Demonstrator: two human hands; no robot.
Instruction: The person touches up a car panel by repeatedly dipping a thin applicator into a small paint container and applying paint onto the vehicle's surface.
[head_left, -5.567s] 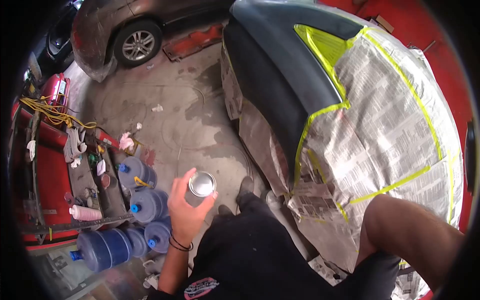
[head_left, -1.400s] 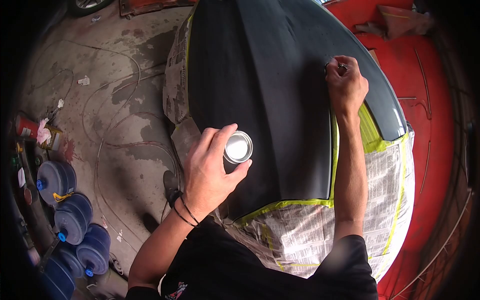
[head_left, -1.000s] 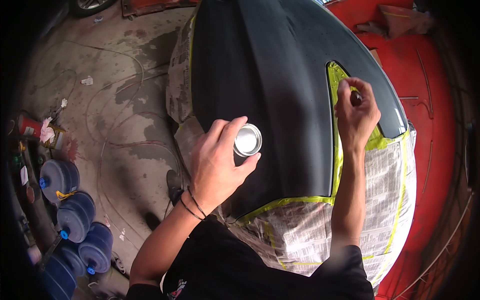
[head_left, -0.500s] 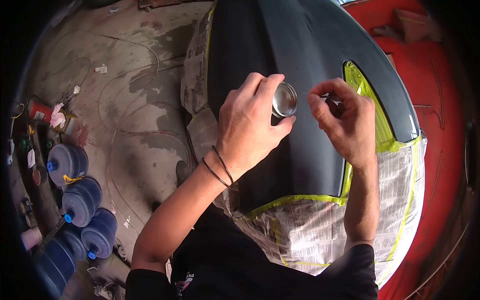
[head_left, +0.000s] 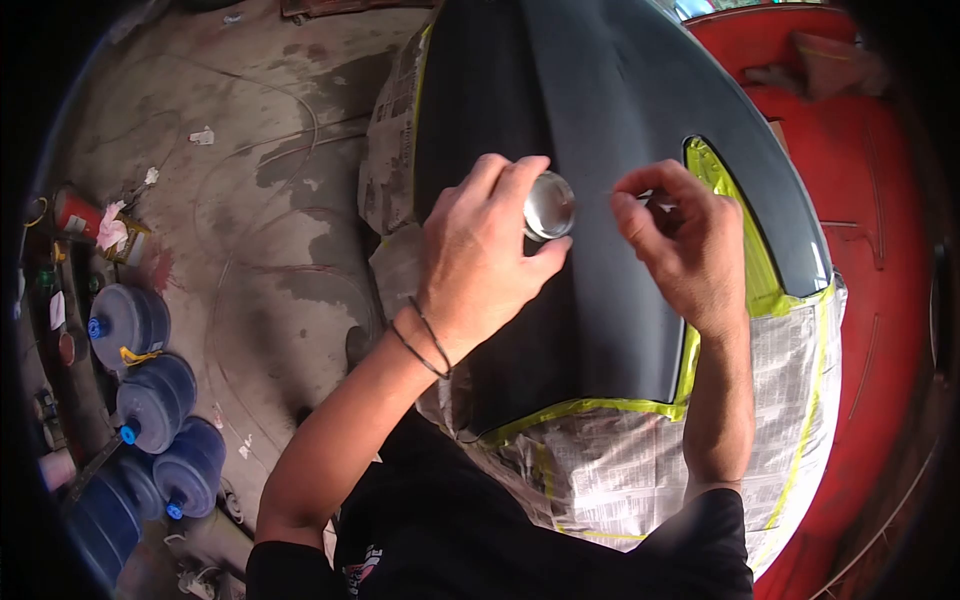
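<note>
My left hand (head_left: 475, 245) is closed around a small, shiny round metal tin (head_left: 549, 206), fingers over its upper edge and thumb below. The tin's round face is turned toward the right. My right hand (head_left: 685, 240) is level with it, a short gap away, thumb and forefinger pinched together. A faint thin tip seems to stick out of the pinch, too fine to name. Both hands are above a dark grey car hood (head_left: 610, 330), apart from its surface.
Yellow-green masking tape (head_left: 765, 265) and newspaper (head_left: 640, 465) cover the car's front and headlight area. Large blue water jugs (head_left: 160, 400) lie at the left beside a red can (head_left: 75, 215). Hoses trail over the concrete floor (head_left: 270, 330). A red surface (head_left: 850, 330) lies at the right.
My left hand and the tin have shifted a little left, widening the gap to my right hand. The right hand keeps its pinch. The whole view has moved slightly.
</note>
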